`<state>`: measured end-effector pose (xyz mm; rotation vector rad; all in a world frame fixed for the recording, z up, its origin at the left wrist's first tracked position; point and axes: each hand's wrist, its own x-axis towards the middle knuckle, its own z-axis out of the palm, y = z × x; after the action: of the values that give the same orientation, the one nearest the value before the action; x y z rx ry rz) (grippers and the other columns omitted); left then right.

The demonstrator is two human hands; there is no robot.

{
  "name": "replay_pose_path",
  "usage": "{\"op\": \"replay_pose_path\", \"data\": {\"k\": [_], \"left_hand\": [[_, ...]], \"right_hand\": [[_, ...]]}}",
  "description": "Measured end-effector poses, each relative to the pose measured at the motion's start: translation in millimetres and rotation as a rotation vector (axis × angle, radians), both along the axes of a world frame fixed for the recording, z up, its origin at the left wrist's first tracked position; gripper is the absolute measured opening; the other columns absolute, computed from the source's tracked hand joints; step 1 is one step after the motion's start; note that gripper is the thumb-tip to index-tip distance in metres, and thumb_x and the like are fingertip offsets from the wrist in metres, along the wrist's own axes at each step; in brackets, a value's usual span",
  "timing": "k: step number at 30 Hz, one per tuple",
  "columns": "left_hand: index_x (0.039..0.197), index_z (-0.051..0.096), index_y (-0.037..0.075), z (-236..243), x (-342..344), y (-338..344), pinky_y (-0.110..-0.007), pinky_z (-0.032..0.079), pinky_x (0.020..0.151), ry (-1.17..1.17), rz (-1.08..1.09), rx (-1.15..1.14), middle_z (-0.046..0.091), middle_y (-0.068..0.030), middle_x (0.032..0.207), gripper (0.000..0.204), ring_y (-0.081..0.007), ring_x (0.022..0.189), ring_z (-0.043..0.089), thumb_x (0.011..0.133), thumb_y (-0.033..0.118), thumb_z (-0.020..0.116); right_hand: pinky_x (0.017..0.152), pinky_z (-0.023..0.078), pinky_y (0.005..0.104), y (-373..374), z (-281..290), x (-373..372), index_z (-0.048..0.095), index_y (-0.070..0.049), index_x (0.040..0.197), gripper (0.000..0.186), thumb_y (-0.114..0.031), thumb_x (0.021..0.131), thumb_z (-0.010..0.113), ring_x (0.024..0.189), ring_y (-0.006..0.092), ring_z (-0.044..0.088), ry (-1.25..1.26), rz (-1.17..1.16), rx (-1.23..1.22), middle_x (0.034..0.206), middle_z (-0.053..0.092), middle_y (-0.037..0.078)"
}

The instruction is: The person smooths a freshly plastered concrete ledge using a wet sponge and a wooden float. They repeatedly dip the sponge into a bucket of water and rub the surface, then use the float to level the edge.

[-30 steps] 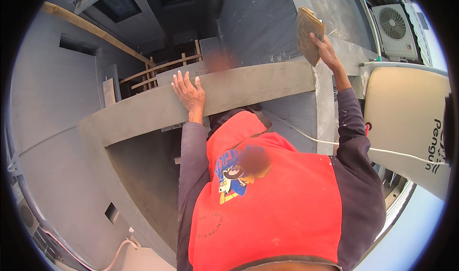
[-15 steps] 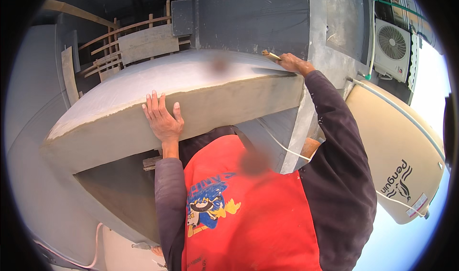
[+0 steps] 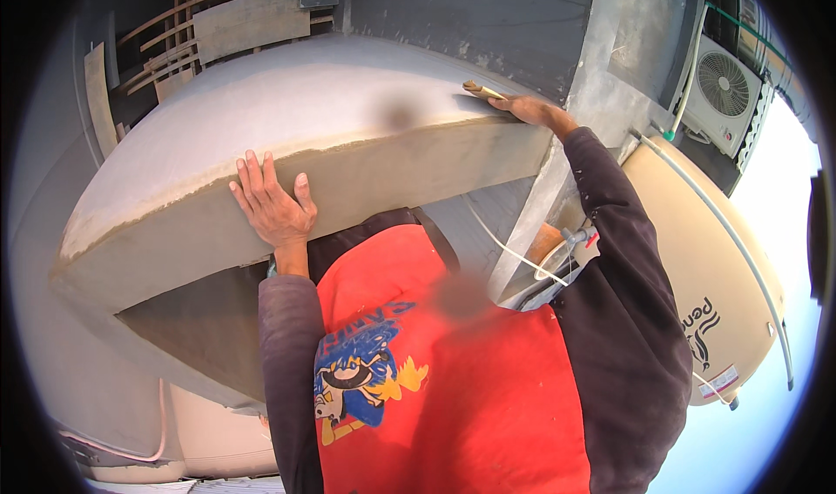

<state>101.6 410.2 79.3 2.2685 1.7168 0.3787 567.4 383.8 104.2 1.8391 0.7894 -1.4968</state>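
Observation:
My left hand (image 3: 277, 206) lies flat with its fingers spread on the front face of a grey plastered ledge (image 3: 383, 179), its fingertips reaching the upper edge. Nothing is in it. At the far right end of the ledge, my right hand (image 3: 529, 109) is closed on a tan, wooden-looking tool (image 3: 483, 91). The tool is held over the pale curved top surface (image 3: 331, 93), and a dark shadow falls below it. Its working side is hidden, so I cannot tell whether it touches the surface.
A dark grey wall (image 3: 470, 23) rises behind the ledge. To the right are a beige tank (image 3: 697, 259), a pipe (image 3: 736, 224) and an air-conditioner unit (image 3: 718, 89). Wooden strips and a board (image 3: 248, 25) stand at the back left. A white hose (image 3: 514, 248) hangs below the ledge.
The view has shifted, bringing the ledge's top more into sight. My right hand and the tool have moved slightly left along the top. My left hand stays flat on the ledge.

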Motion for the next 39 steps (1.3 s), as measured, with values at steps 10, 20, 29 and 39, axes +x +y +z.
{"op": "replay_pose_path", "data": {"k": [10, 20, 29, 39], "left_hand": [[0.134, 0.046, 0.009, -1, 0, 1, -0.05, 0.027, 0.112, 0.003, 0.011, 0.013, 0.042, -0.0112, 0.142, 0.05, -0.0292, 0.134, 0.038, 0.098, 0.044, 0.037], [0.132, 0.047, 0.01, -2, 1, 0, -0.049, 0.028, 0.112, 0.006, 0.03, 0.008, 0.044, -0.0108, 0.141, 0.049, -0.0291, 0.133, 0.04, 0.098, 0.043, 0.037], [0.134, 0.043, 0.008, -3, -2, 0, -0.053, 0.026, 0.111, -0.003, 0.022, -0.029, 0.041, -0.0137, 0.142, 0.049, -0.0315, 0.134, 0.037, 0.097, 0.04, 0.04], [0.135, 0.043, 0.007, -2, -2, -2, -0.052, 0.027, 0.111, -0.003, 0.028, -0.018, 0.041, -0.0134, 0.142, 0.05, -0.032, 0.133, 0.039, 0.097, 0.04, 0.04]], "right_hand": [[0.105, 0.033, 0.0364, 20, 13, -56, 0.04, -0.005, 0.142, 0.079, -0.066, 0.092, 0.034, 0.124, 0.0303, 0.049, 0.145, 0.021, 0.069, 0.138, 0.049, 0.02], [0.11, 0.026, 0.0355, 25, 3, -71, 0.036, -0.001, 0.144, 0.09, -0.073, 0.089, 0.031, 0.13, 0.032, 0.042, 0.142, 0.081, 0.052, 0.139, 0.045, 0.024], [0.106, 0.032, 0.0391, 16, 4, -41, 0.035, -0.001, 0.144, 0.095, -0.076, 0.086, 0.031, 0.129, 0.0323, 0.042, 0.238, -0.305, -0.06, 0.137, 0.043, 0.023], [0.102, 0.037, 0.0361, 31, 10, -38, 0.032, -0.004, 0.146, 0.085, -0.069, 0.091, 0.033, 0.123, 0.0257, 0.049, 0.154, -0.27, -0.189, 0.137, 0.045, 0.022]]}}
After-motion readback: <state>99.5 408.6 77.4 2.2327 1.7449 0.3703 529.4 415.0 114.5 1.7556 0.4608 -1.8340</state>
